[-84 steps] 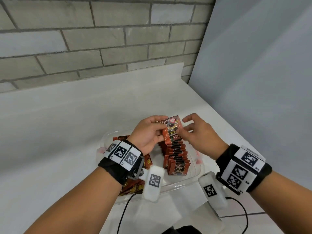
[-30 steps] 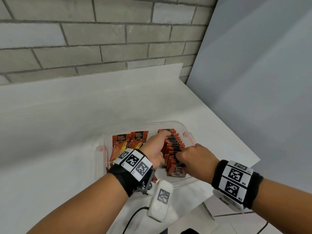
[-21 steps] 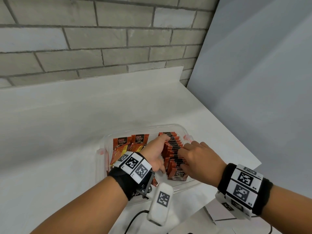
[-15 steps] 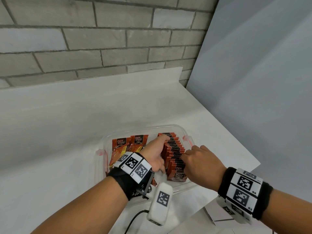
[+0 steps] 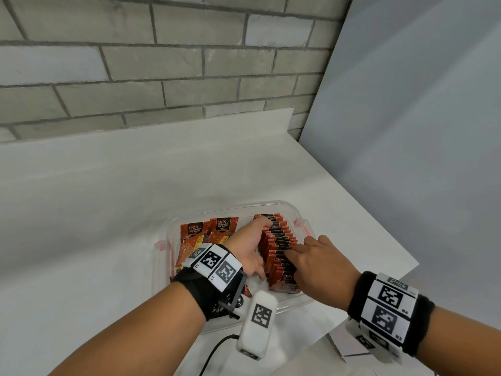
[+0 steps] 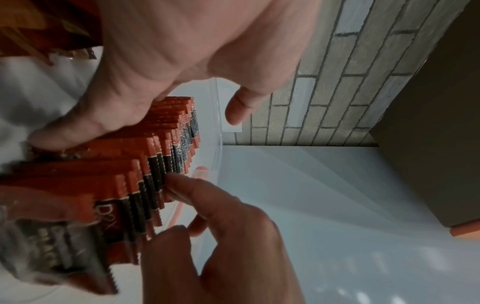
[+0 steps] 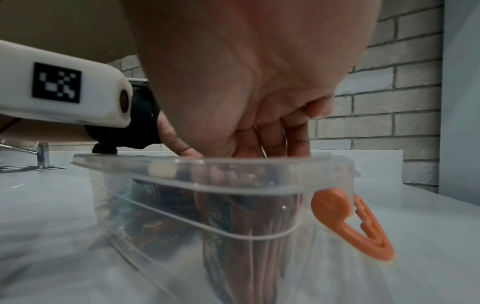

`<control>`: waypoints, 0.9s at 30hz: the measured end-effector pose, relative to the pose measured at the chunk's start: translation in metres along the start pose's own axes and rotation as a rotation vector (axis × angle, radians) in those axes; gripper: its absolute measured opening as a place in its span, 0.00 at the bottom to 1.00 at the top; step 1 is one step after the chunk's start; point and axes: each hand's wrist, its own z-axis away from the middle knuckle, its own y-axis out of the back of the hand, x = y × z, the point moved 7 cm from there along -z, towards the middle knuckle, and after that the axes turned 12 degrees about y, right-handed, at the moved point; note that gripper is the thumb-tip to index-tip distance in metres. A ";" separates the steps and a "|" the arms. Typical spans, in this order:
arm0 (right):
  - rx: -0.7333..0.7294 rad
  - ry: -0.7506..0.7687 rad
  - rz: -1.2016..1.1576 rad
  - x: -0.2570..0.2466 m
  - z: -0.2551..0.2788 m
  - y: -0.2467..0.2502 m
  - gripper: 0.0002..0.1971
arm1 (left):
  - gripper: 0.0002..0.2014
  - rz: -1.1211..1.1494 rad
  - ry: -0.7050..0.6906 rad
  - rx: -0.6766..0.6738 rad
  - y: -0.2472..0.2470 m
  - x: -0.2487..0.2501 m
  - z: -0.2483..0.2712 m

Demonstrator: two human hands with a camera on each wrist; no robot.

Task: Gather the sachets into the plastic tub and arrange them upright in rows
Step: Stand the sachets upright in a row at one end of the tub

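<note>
Bracketing one upright sachet row (image 5: 279,242) in one tub (image 5: 291,210): two hands.

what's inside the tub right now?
The tub holds a row of upright sachets on its right, with the left hand and right hand on them. Loose sachets sit at left, partly covered by the left wrist.

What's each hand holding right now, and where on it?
Nothing is lifted. The left hand presses flat against the left side of the upright sachet row; the right hand has its fingertips on the row's top edges, inside the plastic tub.
</note>
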 end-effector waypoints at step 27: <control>0.039 -0.006 0.037 0.011 -0.013 -0.013 0.23 | 0.14 -0.018 -0.004 0.021 0.002 0.005 -0.008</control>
